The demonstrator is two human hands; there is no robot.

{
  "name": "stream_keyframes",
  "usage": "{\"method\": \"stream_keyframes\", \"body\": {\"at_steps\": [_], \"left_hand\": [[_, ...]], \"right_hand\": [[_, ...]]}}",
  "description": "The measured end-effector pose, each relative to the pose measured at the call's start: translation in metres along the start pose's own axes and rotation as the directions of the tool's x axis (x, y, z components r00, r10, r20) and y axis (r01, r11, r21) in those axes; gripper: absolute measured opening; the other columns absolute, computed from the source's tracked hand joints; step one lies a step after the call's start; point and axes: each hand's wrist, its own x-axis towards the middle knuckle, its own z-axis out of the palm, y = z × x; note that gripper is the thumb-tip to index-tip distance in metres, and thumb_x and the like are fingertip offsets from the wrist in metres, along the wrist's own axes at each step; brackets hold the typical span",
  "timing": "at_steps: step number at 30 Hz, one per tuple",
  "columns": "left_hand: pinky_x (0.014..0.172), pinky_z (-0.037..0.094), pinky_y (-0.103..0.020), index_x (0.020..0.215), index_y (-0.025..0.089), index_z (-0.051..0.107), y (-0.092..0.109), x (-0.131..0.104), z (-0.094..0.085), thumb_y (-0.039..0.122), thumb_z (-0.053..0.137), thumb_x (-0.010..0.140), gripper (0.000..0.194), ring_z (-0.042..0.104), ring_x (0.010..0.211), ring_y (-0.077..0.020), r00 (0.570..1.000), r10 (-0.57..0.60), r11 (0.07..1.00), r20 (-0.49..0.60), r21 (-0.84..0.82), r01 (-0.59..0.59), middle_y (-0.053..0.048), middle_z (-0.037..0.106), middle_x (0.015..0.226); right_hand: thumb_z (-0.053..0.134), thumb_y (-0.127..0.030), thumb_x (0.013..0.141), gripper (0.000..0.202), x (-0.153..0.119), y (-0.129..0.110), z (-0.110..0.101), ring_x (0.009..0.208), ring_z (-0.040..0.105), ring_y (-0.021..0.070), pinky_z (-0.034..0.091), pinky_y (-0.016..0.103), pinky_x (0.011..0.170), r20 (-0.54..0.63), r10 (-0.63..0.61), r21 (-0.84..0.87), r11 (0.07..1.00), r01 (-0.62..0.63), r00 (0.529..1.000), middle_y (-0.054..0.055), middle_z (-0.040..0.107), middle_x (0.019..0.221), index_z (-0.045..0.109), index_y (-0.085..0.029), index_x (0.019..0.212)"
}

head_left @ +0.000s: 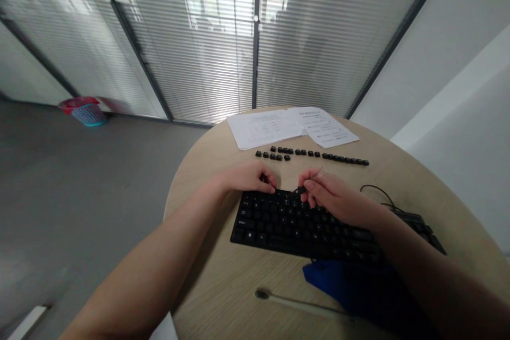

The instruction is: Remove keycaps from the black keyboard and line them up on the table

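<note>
A black keyboard (287,226) lies on the round wooden table, some of its top-row keys gone. My left hand (255,176) is closed at its upper left edge, thumb pressed on the rim and fingers curled behind. Over the top row, my right hand (330,194) pinches a small keycap puller (302,189) with a dark body and thin wire ends touching the key area. A clear part of it sticks up above the fingers. Beyond both hands, several loose black keycaps (345,160) stand in rows on the table.
Printed sheets (266,127) lie at the table's far edge. Nearer me are a toothbrush (298,304) and a blue cloth (338,279). Another dark device with a cable (414,220) sits at right, partly behind my arm. A basket (87,111) stands on the floor.
</note>
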Motion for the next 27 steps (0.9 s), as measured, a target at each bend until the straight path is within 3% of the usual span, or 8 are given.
{"method": "stream_keyframes", "body": {"at_steps": [6,13,23,27], "left_hand": [[0.064,0.045,-0.027,0.09,0.017,0.077,0.0,0.001,0.0,0.028,0.07,0.079,0.018,0.062,0.067,-0.0142,1.0,0.011,1.0,-0.016,0.024,-0.011,-0.003,0.072,0.076],[0.064,0.044,-0.026,0.086,0.016,0.075,0.0,0.002,0.001,0.029,0.07,0.079,0.015,0.06,0.067,-0.0134,0.999,0.03,0.999,-0.014,0.025,-0.03,-0.002,0.071,0.076],[0.062,0.04,-0.025,0.083,0.016,0.07,-0.007,0.005,0.001,0.03,0.07,0.078,0.015,0.058,0.065,-0.0121,0.997,0.08,0.997,-0.012,0.022,-0.08,0.001,0.067,0.072],[0.061,0.039,-0.026,0.085,0.015,0.071,-0.005,0.005,0.002,0.031,0.07,0.078,0.017,0.057,0.065,-0.013,0.998,0.057,0.997,-0.02,0.045,-0.056,0.0,0.067,0.071]], "right_hand": [[0.039,-0.041,0.103,0.027,0.001,0.006,0.004,0.067,0.063,0.0164,0.05,0.031,0.066,-0.012,0.001,-0.034,0.999,-0.001,1.0,0.0,0.065,0.072,0.056,-0.023,0.093],[0.041,-0.037,0.103,0.023,0.002,0.005,0.006,0.067,0.062,0.0167,0.048,0.031,0.067,-0.007,0.018,-0.062,0.998,-0.018,1.0,-0.001,0.062,0.067,0.056,-0.023,0.091],[0.038,-0.035,0.104,0.025,0.002,-0.006,0.011,0.065,0.058,0.0159,0.043,0.031,0.068,0.024,-0.029,-0.179,0.983,0.033,0.999,-0.001,0.062,0.071,0.053,-0.023,0.089],[0.042,-0.032,0.102,0.019,0.003,-0.013,0.017,0.072,0.061,0.0182,0.041,0.032,0.07,0.051,-0.086,-0.252,0.963,0.096,0.995,0.001,0.065,0.078,0.056,-0.022,0.093]]}}
